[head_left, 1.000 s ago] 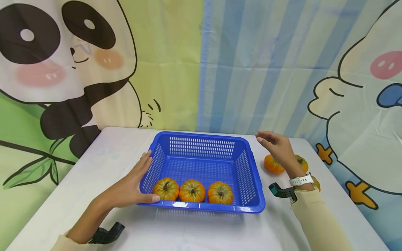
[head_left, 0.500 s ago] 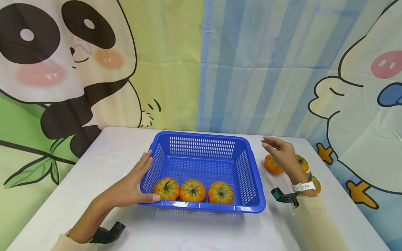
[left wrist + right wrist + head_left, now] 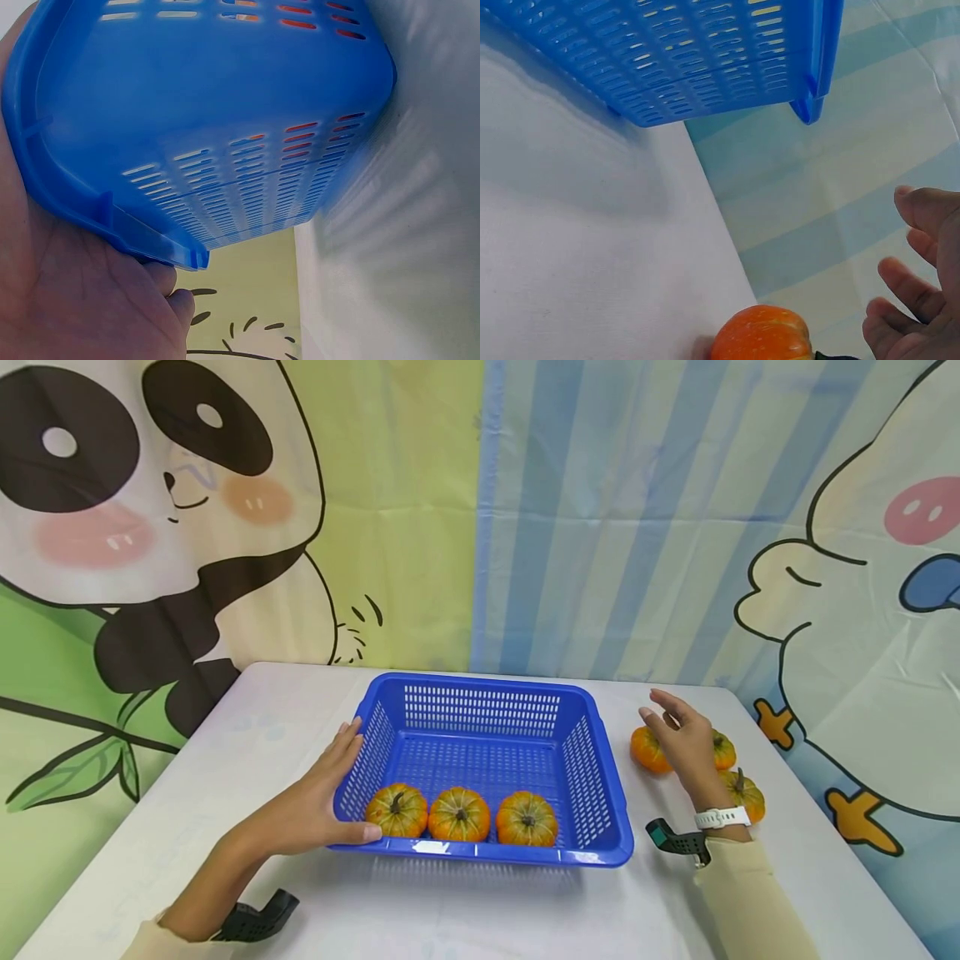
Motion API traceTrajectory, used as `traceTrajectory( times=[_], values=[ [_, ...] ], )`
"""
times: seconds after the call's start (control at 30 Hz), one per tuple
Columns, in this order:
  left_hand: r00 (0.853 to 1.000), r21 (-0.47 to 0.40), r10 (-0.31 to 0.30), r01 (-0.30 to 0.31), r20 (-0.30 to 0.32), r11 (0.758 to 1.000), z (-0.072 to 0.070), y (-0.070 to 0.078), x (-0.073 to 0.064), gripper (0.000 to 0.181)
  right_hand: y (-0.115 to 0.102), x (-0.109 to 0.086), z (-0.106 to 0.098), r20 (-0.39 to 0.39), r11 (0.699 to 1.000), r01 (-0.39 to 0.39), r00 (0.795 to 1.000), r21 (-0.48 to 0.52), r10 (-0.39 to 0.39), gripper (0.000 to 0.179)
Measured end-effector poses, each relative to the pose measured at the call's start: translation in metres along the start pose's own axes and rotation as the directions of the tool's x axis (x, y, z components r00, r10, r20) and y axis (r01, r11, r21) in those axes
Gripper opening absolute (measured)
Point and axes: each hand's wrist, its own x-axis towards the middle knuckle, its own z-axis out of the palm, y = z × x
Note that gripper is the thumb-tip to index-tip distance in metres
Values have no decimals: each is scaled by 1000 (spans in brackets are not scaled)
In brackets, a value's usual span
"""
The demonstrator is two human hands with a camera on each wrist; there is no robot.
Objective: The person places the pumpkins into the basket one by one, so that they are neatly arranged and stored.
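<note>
Fingers (image 3: 672,704) of the right hand (image 3: 688,747), in the head view, are loosely bent and parted, holding nothing, partly hiding an orange pumpkin (image 3: 647,750) on the worktop (image 3: 420,927) at the right of the frame. The left hand (image 3: 307,806) spreads its fingers across the blue basket's (image 3: 525,855) lower-left corner; three pumpkins (image 3: 459,816) sit inside.

Left wrist view: the left hand touches the rim, probably the best hold on such light, slightly flexible plastic.

Right wrist view: the orange pumpkin, bottom centre, is apart from the fingers; it looks firm, smooth, perhaps slippery, better grasped round its widest sides than by its stem.
</note>
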Motion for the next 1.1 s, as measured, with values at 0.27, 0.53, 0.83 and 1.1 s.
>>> traceTrajectory(
  times=[0.27,0.53,0.83,1.1],
  values=[
    [1000,8,-10,10,1,1000,0,1,0,120,8,-4,6,-38,999,-19,999,49,20,63],
    [1000,7,-11,11,1,1000,0,0,0,120,62,14,11,-195,998,47,980,46,-37,58],
    [1000,-3,0,0,-3,1000,1,-1,0,120,91,18,12,-319,1000,-3,948,11,6,58],
    [1000,3,-6,6,-5,1000,1,0,-1,120,28,-9,3,-263,987,-138,953,77,154,67]
  ],
)
